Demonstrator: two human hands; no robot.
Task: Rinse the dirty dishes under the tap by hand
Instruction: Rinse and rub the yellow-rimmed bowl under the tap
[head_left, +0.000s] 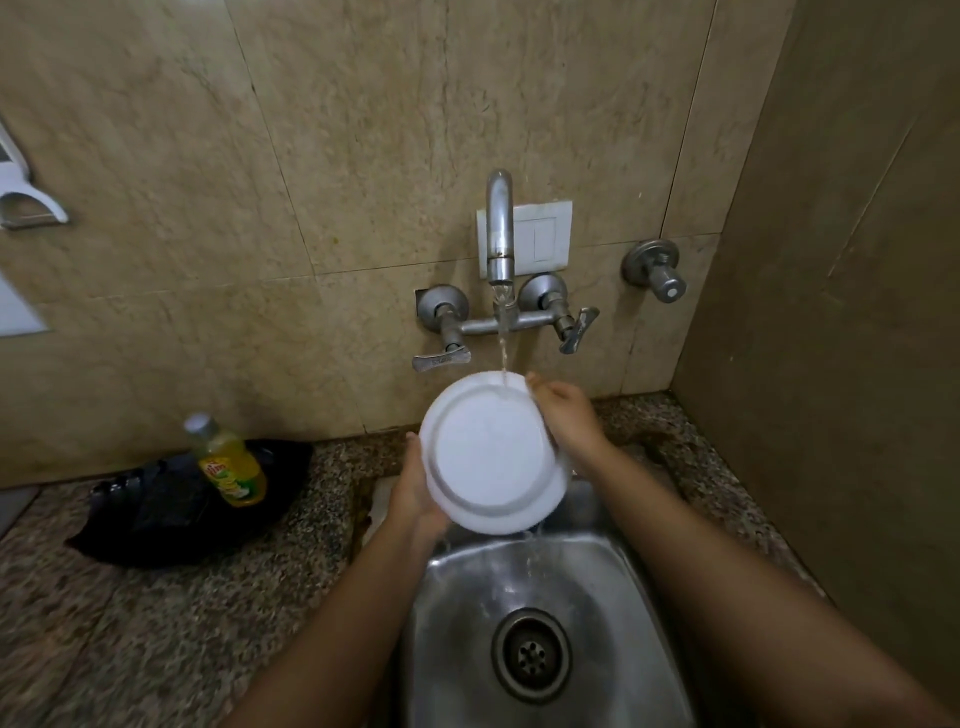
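Plate (493, 452): white, tilted over sink (613, 587), top rim under tap (500, 228) stream. Your left hand (415, 493) grips left rim; right hand (563, 415) clasps right rim. Bottle (228, 462) well left on granite counter (156, 623); tiled wall (363, 130) behind.

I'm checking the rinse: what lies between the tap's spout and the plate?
Only a thin stream of water, falling from the spout onto the plate, as the head view shows.
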